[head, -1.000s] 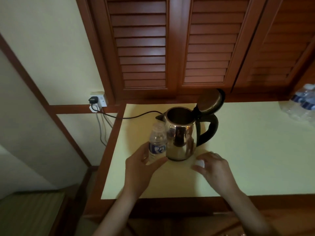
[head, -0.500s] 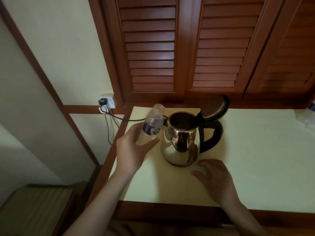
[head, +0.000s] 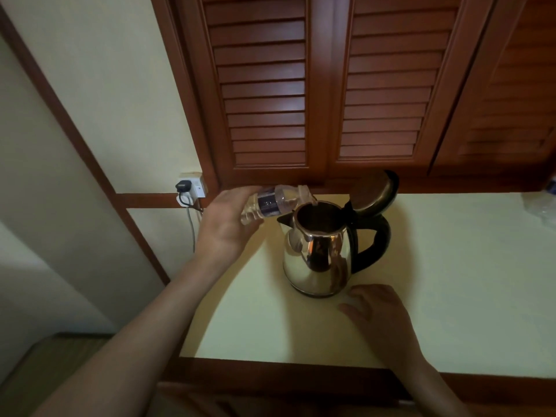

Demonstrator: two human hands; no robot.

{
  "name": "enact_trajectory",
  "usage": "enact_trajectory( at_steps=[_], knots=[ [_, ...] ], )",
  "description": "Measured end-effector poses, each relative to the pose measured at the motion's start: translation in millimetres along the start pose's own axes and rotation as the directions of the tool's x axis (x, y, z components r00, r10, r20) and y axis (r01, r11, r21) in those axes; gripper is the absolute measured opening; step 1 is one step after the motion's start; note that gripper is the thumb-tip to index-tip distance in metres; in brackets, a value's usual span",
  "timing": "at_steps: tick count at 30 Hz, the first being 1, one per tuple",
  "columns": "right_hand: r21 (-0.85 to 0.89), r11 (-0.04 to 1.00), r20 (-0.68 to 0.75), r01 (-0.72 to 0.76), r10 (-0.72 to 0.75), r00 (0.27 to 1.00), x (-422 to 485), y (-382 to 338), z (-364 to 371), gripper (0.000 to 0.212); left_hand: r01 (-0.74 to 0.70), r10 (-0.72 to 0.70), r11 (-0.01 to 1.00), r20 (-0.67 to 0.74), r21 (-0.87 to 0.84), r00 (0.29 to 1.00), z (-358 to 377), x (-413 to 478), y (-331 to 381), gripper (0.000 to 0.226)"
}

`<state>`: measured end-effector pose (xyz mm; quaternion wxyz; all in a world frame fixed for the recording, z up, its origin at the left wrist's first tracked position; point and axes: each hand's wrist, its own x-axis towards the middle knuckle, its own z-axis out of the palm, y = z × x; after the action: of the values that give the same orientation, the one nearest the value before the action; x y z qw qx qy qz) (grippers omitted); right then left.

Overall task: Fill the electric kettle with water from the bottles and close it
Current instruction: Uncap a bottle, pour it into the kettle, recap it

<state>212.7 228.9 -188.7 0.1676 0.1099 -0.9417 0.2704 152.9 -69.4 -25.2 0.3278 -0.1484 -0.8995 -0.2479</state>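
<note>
1. On my feed, the left hand (head: 225, 224) grips the water bottle (head: 272, 203) round its lower half and tips it nearly level, with the neck over the kettle (head: 316, 260) mouth.
2. The lid (head: 376, 191) stands raised behind that mouth.
3. The right hand (head: 379, 317) rests just before the kettle's base, fingers bent. I cannot tell whether they hold anything.

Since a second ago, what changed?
The left hand lifted the bottle off the counter beside the kettle and tipped it nearly level, its mouth now over the kettle's open top. It gripped the bottle throughout. The right hand stayed resting on the counter in front of the kettle; the kettle stayed put, lid up.
</note>
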Motion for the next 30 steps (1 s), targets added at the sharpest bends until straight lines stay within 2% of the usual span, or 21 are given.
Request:
enact_trajectory(
  at_steps=[6,11,14,21,30],
  knots=[
    [0.019,0.998,-0.087,0.052,-0.05,0.995,1,-10,-6,0.013,-0.094,0.091,0.989,0.028,0.113,0.995,4,5,-4,0.056],
    [0.001,0.999,-0.073,0.033,-0.033,0.997,0,-7,-6,0.018,-0.113,0.106,0.984,0.054,0.134,0.993,7,7,-5,0.054],
    [0.011,1.0,-0.034,0.024,-0.023,0.999,1,-5,-4,0.028,-0.126,0.119,0.981,0.055,0.148,0.991,6,8,-6,0.054],
    [0.036,0.999,-0.027,-0.005,0.006,1.0,0,-6,-3,0.013,-0.168,0.156,0.972,0.083,0.162,0.984,2,11,-4,0.052],
    [0.056,0.998,-0.039,0.009,-0.006,0.999,1,-13,-11,0.01,-0.2,0.181,0.96,0.11,0.198,0.977,-4,15,1,0.053]
  ],
)
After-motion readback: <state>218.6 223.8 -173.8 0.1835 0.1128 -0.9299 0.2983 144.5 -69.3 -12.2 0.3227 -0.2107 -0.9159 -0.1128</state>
